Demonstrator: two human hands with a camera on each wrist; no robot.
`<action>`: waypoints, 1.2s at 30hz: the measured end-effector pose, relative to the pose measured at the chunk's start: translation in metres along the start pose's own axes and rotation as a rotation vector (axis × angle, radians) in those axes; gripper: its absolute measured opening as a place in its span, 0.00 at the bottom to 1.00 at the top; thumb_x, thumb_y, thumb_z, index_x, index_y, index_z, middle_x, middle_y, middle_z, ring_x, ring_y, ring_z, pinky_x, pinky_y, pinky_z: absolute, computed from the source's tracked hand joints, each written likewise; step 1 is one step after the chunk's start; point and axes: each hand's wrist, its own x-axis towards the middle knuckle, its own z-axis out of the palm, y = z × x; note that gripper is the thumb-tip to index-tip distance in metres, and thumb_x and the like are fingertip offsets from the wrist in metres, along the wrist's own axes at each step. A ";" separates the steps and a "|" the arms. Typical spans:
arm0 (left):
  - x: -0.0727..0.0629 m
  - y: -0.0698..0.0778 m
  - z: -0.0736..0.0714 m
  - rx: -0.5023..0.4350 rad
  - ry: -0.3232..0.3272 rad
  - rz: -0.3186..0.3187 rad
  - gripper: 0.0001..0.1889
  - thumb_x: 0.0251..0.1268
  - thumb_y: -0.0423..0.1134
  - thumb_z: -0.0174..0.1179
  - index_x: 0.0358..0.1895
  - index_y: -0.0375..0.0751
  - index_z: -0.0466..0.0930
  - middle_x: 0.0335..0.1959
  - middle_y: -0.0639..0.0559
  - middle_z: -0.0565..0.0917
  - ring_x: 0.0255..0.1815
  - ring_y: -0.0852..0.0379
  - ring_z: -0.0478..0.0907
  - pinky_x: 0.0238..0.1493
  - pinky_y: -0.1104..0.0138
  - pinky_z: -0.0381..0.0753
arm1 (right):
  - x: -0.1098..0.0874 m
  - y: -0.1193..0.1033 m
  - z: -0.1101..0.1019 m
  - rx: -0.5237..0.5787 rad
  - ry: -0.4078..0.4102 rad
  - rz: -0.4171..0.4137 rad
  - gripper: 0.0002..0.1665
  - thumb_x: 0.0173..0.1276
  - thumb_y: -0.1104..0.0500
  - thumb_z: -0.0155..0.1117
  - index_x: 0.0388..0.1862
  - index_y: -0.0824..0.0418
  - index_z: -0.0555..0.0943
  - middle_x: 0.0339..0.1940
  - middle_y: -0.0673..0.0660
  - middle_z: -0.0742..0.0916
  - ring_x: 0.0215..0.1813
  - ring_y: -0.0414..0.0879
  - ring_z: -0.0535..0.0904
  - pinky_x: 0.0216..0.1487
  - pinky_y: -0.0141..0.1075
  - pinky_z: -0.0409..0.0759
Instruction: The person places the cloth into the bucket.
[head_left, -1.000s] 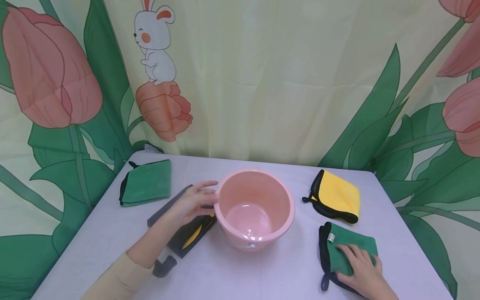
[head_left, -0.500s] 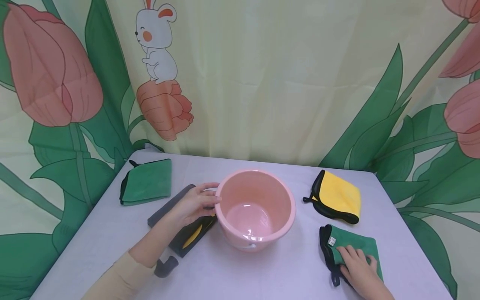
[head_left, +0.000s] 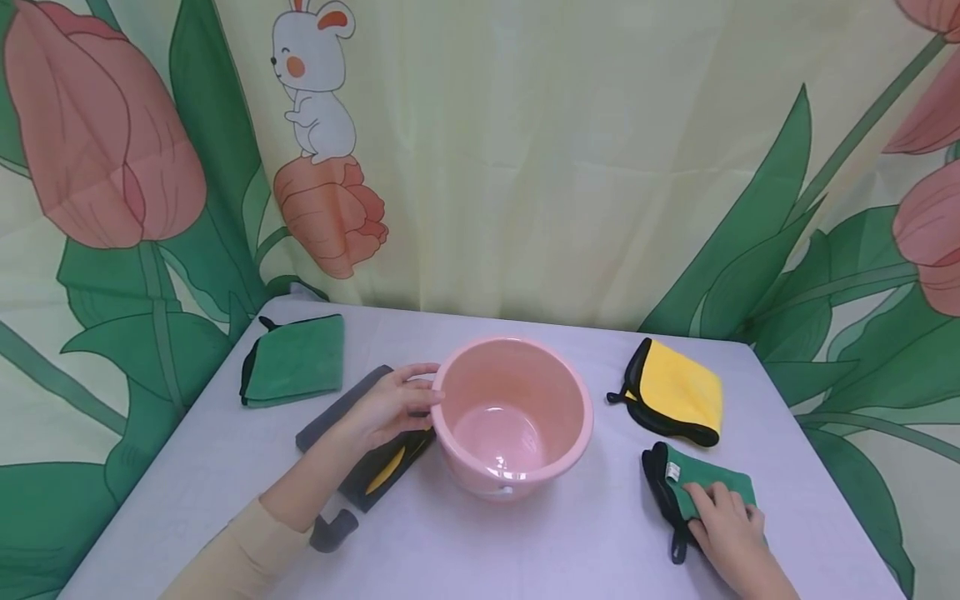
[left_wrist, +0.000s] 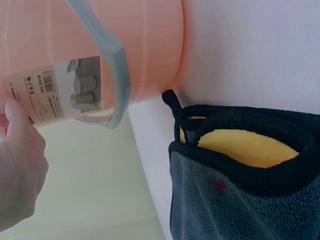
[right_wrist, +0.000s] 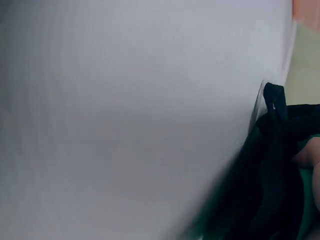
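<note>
My left hand [head_left: 386, 410] touches the left side of the pink bucket [head_left: 513, 404] with its fingertips at the rim. In the left wrist view, the same hand [left_wrist: 20, 160] lies against the bucket's wall near a printed label [left_wrist: 55, 90]. My right hand [head_left: 731, 529] pinches a folded green cloth [head_left: 712, 475] with black edging and a hanging loop, thumb below and fingers on top. Blurred in the right wrist view, that cloth [right_wrist: 250, 195] seems tilted off the tabletop. Inside the bucket nothing is seen.
A yellow cloth [head_left: 678, 392] lies at the back right, another green cloth [head_left: 296, 361] at the back left. Beneath my left forearm is a dark grey cloth [head_left: 341, 412] with yellow inside. The bucket's grey handle [left_wrist: 117, 75] hangs down. A patterned curtain stands behind the white table [head_left: 570, 550].
My right hand, flat on the green cloth at first, has closed its grip and shifted the cloth slightly, its near edge coming up. The left hand has come against the bucket's rim.
</note>
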 end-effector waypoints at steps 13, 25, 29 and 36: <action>0.001 0.001 0.001 -0.029 -0.012 -0.016 0.28 0.59 0.30 0.57 0.64 0.42 0.61 0.55 0.33 0.71 0.32 0.57 0.79 0.36 0.67 0.81 | -0.006 -0.014 -0.049 -0.028 0.299 -0.085 0.26 0.50 0.68 0.68 0.49 0.67 0.70 0.39 0.70 0.70 0.42 0.65 0.65 0.44 0.63 0.56; 0.001 0.000 0.001 -0.029 -0.013 -0.015 0.27 0.59 0.30 0.57 0.63 0.42 0.62 0.54 0.33 0.72 0.32 0.57 0.80 0.36 0.66 0.81 | 0.014 -0.030 -0.095 -0.049 0.536 -0.304 0.28 0.50 0.65 0.70 0.49 0.67 0.69 0.40 0.70 0.70 0.44 0.65 0.63 0.43 0.62 0.57; 0.001 0.000 0.000 -0.015 -0.018 -0.010 0.28 0.58 0.30 0.58 0.63 0.40 0.61 0.52 0.34 0.73 0.33 0.56 0.80 0.36 0.67 0.80 | 0.021 -0.039 -0.109 -0.053 0.598 -0.387 0.23 0.58 0.58 0.66 0.48 0.66 0.70 0.40 0.69 0.71 0.44 0.66 0.64 0.42 0.62 0.58; 0.001 -0.001 -0.001 -0.007 -0.026 0.001 0.28 0.59 0.30 0.57 0.63 0.39 0.61 0.48 0.37 0.76 0.35 0.54 0.80 0.36 0.67 0.81 | 0.029 -0.061 -0.129 -0.102 0.666 -0.507 0.21 0.70 0.48 0.49 0.47 0.65 0.72 0.39 0.68 0.73 0.42 0.65 0.67 0.42 0.61 0.62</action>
